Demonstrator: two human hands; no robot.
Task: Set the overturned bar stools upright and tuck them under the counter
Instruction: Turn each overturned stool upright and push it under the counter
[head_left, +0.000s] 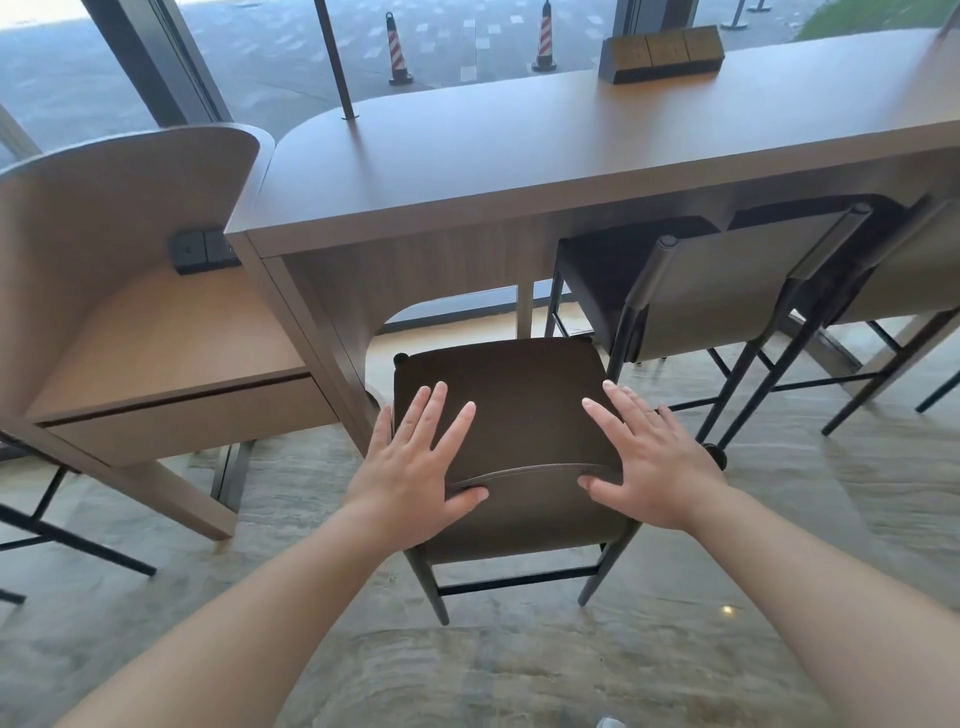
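a curved wooden booth (119, 218) stands at the left, its desk (171, 332) set lower inside the wall. a black socket plate (204, 251) sits on the booth's inner wall, just above the desk. thin black legs (67, 540) run under the booth. a dark box (661, 54) with wooden panels rests at the far side, near the window. a slim pole (335, 60) rises by the glass (260, 47). outside on the grey paving stand two red-and-white striped cones (397, 52), well apart from each other. the floor (519, 675) is pale streaked stone with a small glint of light at the right.
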